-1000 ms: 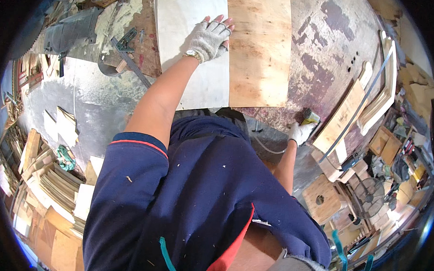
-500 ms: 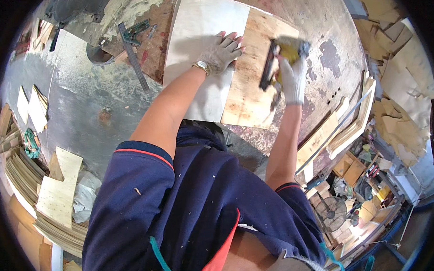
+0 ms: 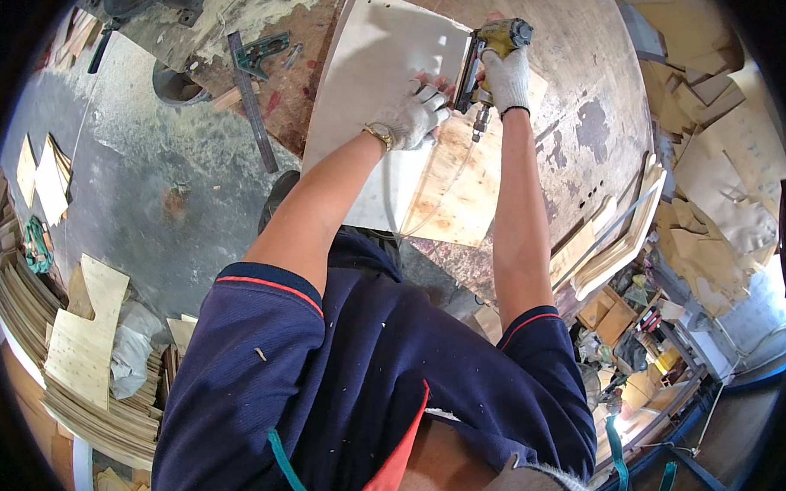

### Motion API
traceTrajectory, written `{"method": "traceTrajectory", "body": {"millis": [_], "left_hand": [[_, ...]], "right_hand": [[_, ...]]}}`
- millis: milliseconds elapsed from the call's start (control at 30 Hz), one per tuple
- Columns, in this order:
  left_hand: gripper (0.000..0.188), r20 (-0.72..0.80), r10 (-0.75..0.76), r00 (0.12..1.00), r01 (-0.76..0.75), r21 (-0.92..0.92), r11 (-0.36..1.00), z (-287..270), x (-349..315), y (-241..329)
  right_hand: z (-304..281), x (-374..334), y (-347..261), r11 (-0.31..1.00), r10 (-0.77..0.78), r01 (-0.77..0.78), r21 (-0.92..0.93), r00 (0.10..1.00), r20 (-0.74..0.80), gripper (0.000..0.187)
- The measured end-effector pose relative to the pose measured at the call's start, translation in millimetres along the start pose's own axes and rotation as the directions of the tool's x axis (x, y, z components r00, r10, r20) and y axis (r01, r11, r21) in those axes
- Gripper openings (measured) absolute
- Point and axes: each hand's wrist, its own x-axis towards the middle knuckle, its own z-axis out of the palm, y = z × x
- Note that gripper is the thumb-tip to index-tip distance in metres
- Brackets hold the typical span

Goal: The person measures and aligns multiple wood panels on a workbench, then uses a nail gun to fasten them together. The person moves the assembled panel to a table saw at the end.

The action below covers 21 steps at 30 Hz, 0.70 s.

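Note:
My right hand (image 3: 507, 79), in a white glove, is wrapped round the handle of a yellow and black nail gun (image 3: 509, 35). The gun's long dark magazine lies over the right edge of a white panel (image 3: 376, 51). From its metal air fitting a thin pale hose curves down across a bare plywood board (image 3: 450, 187). That board lies along the white panel's right side. My left hand (image 3: 413, 115), also gloved and with a watch at the wrist, rests on the white panel beside the magazine, its fingers apart and slightly bent. The gun's nose is hard to make out.
On the worn worktable to the left lie a metal ruler (image 3: 251, 103) and a green tool (image 3: 261, 55), near a round hole (image 3: 178, 84). Stacked wood strips (image 3: 622, 224) stand at the right edge. Thin sheets (image 3: 70, 426) are piled at lower left, sheet offcuts (image 3: 710, 156) at far right.
My right hand has carried the nail gun up and left, from over the plywood to the white panel's edge. My left hand has shifted slightly right, its fingers more bent.

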Motion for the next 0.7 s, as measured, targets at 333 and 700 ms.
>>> {"method": "traceTrajectory", "body": {"millis": [333, 700], "left_hand": [[0.045, -0.073, 0.026, 0.997, -0.022, 0.045, 0.999, -1.3, 0.1, -0.9], [0.045, -0.098, 0.059, 0.993, -0.048, 0.112, 0.993, 0.6, -0.3, -1.9]], "right_hand": [[-5.7, -17.5, 11.6, 0.993, 0.04, -0.03, -0.115, 0.996, 0.082, 0.029], [0.5, -52.3, 19.9, 0.988, 0.09, -0.081, -0.129, 0.993, 0.069, 0.037]]}}
